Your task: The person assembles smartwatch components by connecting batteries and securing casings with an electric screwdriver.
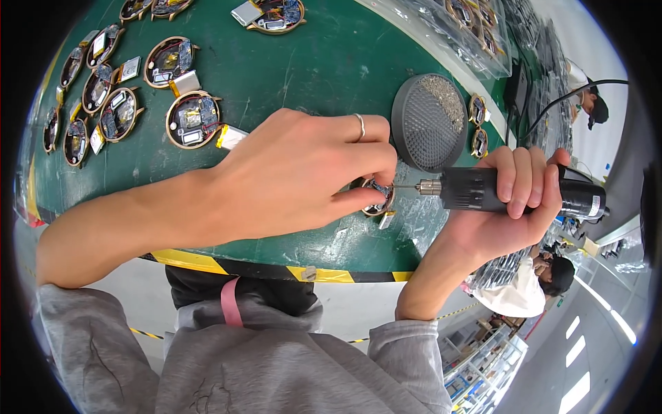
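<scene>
My right hand [525, 185] is wrapped round a black electric screwdriver [476, 188], held sideways with its thin bit pointing left. The bit's tip reaches a small round watch case [376, 200] with a blue circuit board inside. Thumb and fingers of my left hand [303, 172] close on that watch case near the table's front edge; they cover part of it. A small silver battery [387, 220] hangs out beside the case. Whether the bit touches a screw is hidden by my fingertips.
A round dark grey tray [420, 131] with many tiny screws [443, 96] stands beyond the screwdriver. Several open watch cases [194, 119] with batteries lie at the left. Plastic trays [476, 34] line the far right. Two people [520, 293] are at the right.
</scene>
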